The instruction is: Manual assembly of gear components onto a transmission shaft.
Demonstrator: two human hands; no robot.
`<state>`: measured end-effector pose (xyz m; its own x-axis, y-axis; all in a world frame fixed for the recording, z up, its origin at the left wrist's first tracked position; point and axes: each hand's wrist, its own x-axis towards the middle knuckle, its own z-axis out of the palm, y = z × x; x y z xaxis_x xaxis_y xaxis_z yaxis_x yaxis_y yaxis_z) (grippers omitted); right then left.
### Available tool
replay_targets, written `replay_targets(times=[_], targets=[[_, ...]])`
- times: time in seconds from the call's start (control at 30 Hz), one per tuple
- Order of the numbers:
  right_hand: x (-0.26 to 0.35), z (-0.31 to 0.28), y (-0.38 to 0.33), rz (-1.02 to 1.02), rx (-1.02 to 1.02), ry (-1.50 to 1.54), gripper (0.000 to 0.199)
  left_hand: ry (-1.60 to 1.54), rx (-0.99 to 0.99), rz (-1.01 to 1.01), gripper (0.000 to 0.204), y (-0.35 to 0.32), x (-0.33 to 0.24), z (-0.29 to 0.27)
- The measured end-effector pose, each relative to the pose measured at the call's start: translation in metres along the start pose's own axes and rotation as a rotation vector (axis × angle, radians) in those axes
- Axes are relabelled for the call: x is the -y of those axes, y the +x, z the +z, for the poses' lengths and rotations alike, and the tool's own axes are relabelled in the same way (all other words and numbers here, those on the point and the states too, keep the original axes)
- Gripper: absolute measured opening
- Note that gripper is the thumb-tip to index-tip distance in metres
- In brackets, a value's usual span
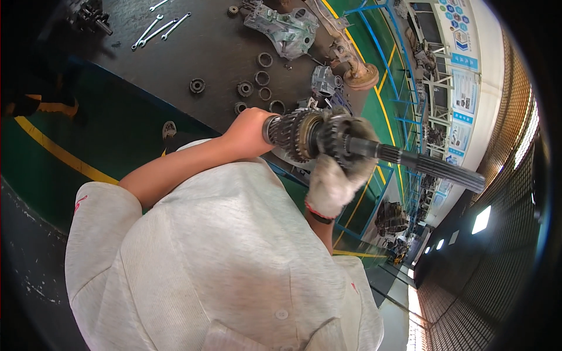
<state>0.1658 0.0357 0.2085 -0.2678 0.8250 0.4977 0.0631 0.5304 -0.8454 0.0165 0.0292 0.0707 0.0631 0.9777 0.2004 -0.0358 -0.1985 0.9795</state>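
Gear shaft [377,150] seems heavy, stiff, prob. oily. I see L hand [250,134] gripping its end, gloved R hand [332,179] gripping gears [333,139] rightward; I'd support from beneath, w/ both.

Room lies between wrenches [158,33] and lone gear [197,86]; housing [284,30] blocks farther right.

Your bare left hand [252,134] grips, forearm [181,162] slanting leftward from it. Right of that grip, your white-fabric-gloved, red-cuffed right hand [332,182] curls closed.
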Motion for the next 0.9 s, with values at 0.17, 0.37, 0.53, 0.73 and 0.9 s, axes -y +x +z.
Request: replay_targets(times=[0.17,0.37,0.53,0.73,0.9], targets=[[-0.002,0.014,-0.012,0.133,-0.158,-0.08,0.088,0.017,-0.037,-0.022,0.019,0.002,-0.009,0.002],[0.003,0.02,-0.012,0.214,-0.13,-0.036,0.095,0.087,-0.059,-0.036,0.021,0.003,-0.012,-0.006],[0.009,0.025,-0.009,0.235,-0.132,0.039,0.103,0.055,-0.054,-0.066,0.022,-0.001,-0.012,-0.006],[0.008,0.017,-0.012,0.231,-0.101,0.102,0.114,0.021,-0.067,-0.002,0.021,-0.006,-0.012,-0.001],[0.02,0.021,-0.014,0.313,-0.13,0.18,0.114,0.019,-0.06,-0.01,0.021,-0.008,-0.017,-0.001]])
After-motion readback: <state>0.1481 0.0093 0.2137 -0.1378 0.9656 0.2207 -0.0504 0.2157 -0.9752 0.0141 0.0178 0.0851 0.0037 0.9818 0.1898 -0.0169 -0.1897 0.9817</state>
